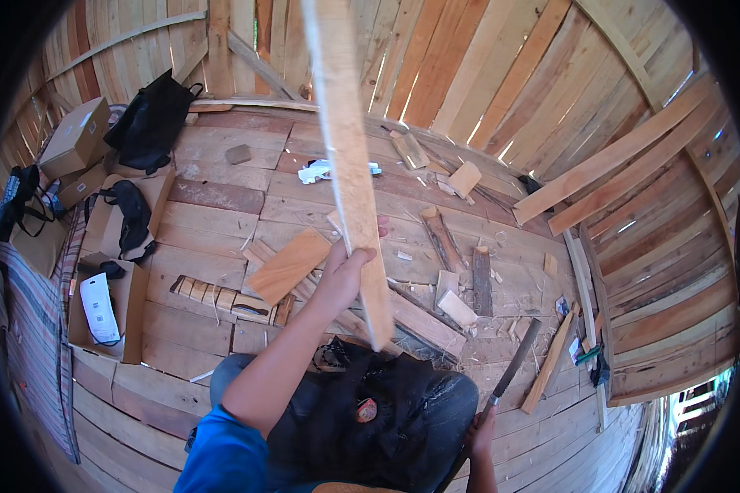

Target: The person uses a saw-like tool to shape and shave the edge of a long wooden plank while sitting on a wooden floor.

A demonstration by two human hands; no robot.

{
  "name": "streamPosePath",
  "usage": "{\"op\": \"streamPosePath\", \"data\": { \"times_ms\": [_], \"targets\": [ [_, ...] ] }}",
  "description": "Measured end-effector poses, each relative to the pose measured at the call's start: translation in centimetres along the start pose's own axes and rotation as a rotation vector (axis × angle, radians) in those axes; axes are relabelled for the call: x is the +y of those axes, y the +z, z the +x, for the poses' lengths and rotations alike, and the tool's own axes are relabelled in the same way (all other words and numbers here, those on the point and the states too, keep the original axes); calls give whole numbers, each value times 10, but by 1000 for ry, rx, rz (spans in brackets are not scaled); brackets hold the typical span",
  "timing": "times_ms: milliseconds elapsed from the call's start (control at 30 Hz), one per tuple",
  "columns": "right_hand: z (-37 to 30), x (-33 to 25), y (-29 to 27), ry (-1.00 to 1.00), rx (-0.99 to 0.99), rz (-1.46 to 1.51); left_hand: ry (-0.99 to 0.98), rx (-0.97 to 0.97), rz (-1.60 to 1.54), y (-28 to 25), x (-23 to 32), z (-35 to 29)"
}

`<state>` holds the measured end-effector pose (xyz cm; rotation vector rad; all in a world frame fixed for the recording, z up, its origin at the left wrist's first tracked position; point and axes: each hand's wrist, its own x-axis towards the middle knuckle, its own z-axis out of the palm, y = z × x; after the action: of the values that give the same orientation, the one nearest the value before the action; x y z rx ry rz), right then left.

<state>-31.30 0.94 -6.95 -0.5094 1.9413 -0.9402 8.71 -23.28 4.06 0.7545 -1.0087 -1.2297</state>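
Near the middle of the frame, the left hand (348, 275) grips a long wooden plank (349, 164) that runs from the top edge down to just above the person's lap, while at the lower right the right hand (480, 435) holds a long, dark blade (518, 359) pointing up. Wood scraps, a flat board (289, 267) and short logs (443, 238) lie on the plank floor (193, 319) across the centre. A black bag (150, 123) sits at the upper left, and boards (612, 172) lean along the wall at the right.
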Motion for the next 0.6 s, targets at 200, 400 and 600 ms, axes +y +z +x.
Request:
{"op": "streamPosePath", "data": {
  "times_ms": [200, 400, 600],
  "targets": [
    [-2, -3, 5, -50, 41, -38, -17, 218, -502, -13, 13, 1],
    [-4, -4, 5, -68, 36, -14, -6, 70, -514, -5, 14, -11],
    [-8, -9, 8, -93, 66, -6, 103, 98, 68, 18, 29, -36]
  ]
}}
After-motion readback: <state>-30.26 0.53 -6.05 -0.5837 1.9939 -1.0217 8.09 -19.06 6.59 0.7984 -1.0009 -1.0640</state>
